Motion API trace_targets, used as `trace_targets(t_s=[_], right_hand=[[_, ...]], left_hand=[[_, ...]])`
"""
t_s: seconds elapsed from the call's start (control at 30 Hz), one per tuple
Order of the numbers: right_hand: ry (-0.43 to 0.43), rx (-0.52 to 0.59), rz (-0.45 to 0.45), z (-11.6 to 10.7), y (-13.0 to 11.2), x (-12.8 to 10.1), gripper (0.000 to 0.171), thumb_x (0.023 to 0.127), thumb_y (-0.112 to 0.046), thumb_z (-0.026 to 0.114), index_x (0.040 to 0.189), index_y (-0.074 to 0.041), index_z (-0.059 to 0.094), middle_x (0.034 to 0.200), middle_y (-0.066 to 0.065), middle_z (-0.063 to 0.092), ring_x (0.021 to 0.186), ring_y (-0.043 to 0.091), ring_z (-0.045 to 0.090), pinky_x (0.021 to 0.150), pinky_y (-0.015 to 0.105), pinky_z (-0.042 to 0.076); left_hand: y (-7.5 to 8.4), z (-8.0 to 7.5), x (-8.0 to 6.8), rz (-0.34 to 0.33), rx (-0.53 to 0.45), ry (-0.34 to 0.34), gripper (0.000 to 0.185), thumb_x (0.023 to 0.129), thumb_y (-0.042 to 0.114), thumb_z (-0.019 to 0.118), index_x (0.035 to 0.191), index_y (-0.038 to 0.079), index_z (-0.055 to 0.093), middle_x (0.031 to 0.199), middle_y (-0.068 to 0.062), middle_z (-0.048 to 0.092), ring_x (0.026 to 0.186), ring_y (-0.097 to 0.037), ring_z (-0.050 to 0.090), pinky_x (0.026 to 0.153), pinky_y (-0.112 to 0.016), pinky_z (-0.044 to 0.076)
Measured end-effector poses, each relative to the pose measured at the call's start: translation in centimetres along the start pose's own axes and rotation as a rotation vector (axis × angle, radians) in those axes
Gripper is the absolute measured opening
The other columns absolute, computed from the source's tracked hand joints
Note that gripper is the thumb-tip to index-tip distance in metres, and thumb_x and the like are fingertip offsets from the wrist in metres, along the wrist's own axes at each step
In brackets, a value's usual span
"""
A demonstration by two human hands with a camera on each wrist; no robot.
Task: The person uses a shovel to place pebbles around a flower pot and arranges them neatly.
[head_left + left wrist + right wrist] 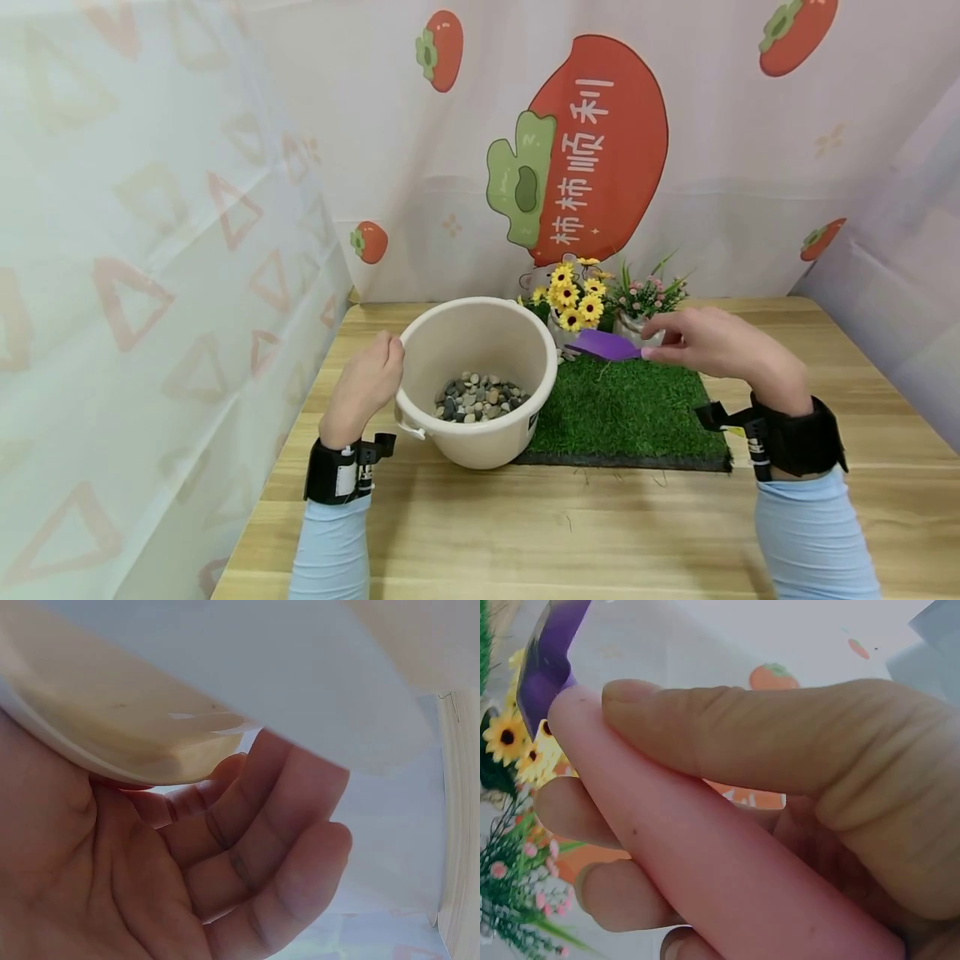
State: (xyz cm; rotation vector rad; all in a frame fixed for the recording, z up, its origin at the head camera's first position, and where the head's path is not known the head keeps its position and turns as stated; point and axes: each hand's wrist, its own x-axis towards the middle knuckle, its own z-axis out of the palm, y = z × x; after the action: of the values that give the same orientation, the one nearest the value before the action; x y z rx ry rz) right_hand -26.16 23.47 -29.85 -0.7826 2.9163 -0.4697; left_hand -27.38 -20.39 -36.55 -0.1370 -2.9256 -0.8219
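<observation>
Right fingers [622, 896] round scoop handle [686, 836], blade [606, 345] beyond

head: fwd/down, wide; L wr: v. close, bucket [483, 446]; R wr: close, flwrs [507, 737] shared w/ head

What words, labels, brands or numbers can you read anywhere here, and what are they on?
"柿柿顺利": white characters on the big red fruit printed on the curtain.
Too small to read: the dark label on the bucket.
Too small to read: the white label on the left wrist strap.
Too small to read: pale marks on the right wrist strap.
</observation>
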Motion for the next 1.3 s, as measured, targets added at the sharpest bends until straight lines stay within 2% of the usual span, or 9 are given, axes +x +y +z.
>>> trace_targets(t_s=[0.27, 0.63, 0.83, 1.0, 1.13, 1.23, 1.3], right_hand=[[0.055, 0.029, -0.003, -0.7, -1.1, -0.2, 0.024, 0.095, -0.028, 0.064, 0.116, -0.017, 0.07, 0.081, -0.01, 0.067, 0.068, 0.005, 0.056, 0.063, 0.025, 0.043], [0.125, -0.027, -0.066, -1.4, -2.1, 0.1, 0.02, 0.095, -0.026, 0.065, 0.111, -0.016, 0.07, 0.074, -0.011, 0.062, 0.061, 0.003, 0.05, 0.06, 0.023, 0.04], [0.128, -0.064, -0.134, -2.5, -3.2, 0.9, 0.017, 0.094, -0.024, 0.066, 0.109, -0.018, 0.071, 0.076, -0.013, 0.065, 0.062, -0.001, 0.053, 0.061, 0.023, 0.041], [0.092, -0.101, -0.151, -3.6, -4.4, 1.7, 0.015, 0.093, -0.021, 0.067, 0.108, -0.019, 0.07, 0.067, -0.014, 0.051, 0.061, 0.002, 0.049, 0.061, 0.023, 0.039], [0.051, -0.087, -0.165, -4.2, -4.9, 2.1, 0.014, 0.094, -0.023, 0.067, 0.107, -0.022, 0.07, 0.068, -0.013, 0.051, 0.061, 0.002, 0.046, 0.06, 0.023, 0.037], [0.041, -0.084, -0.198, -4.5, -5.2, 2.3, 0.007, 0.095, -0.026, 0.066, 0.1, -0.025, 0.068, 0.068, -0.014, 0.05, 0.059, 0.001, 0.044, 0.058, 0.022, 0.036], [0.035, -0.085, -0.207, -4.6, -5.3, 2.4, 0.003, 0.095, -0.028, 0.064, 0.096, -0.026, 0.067, 0.066, -0.012, 0.044, 0.057, 0.001, 0.04, 0.056, 0.022, 0.033]], left_hand=[[-0.2, -0.1, 0.0, -0.008, -0.006, -0.012, 0.039, 0.106, 0.03, 0.023, 0.106, 0.004, 0.052, 0.081, -0.012, 0.054, 0.07, -0.025, 0.054, 0.06, -0.032, 0.04], [0.0, -0.2, 0.1, -0.008, -0.018, -0.009, 0.041, 0.106, 0.032, 0.022, 0.106, 0.004, 0.052, 0.082, -0.012, 0.053, 0.073, -0.025, 0.054, 0.06, -0.032, 0.04], [-0.2, -0.3, 0.2, -0.013, -0.012, -0.021, 0.041, 0.106, 0.031, 0.022, 0.108, 0.004, 0.052, 0.084, -0.012, 0.055, 0.076, -0.026, 0.056, 0.061, -0.032, 0.041], [-0.3, -0.1, 0.2, -0.018, -0.018, -0.027, 0.043, 0.106, 0.033, 0.021, 0.108, 0.005, 0.052, 0.086, -0.012, 0.056, 0.079, -0.027, 0.057, 0.065, -0.034, 0.043], [-0.3, 0.0, 0.2, -0.014, -0.023, -0.026, 0.044, 0.106, 0.034, 0.02, 0.107, 0.005, 0.053, 0.086, -0.012, 0.056, 0.08, -0.027, 0.058, 0.067, -0.035, 0.044], [-0.3, -0.1, 0.2, -0.011, -0.022, -0.018, 0.043, 0.106, 0.034, 0.02, 0.107, 0.005, 0.053, 0.086, -0.012, 0.056, 0.079, -0.027, 0.058, 0.065, -0.034, 0.043], [-0.3, -0.1, 0.2, -0.009, -0.022, -0.014, 0.043, 0.105, 0.033, 0.02, 0.106, 0.005, 0.052, 0.085, -0.012, 0.055, 0.078, -0.027, 0.058, 0.064, -0.034, 0.043]])
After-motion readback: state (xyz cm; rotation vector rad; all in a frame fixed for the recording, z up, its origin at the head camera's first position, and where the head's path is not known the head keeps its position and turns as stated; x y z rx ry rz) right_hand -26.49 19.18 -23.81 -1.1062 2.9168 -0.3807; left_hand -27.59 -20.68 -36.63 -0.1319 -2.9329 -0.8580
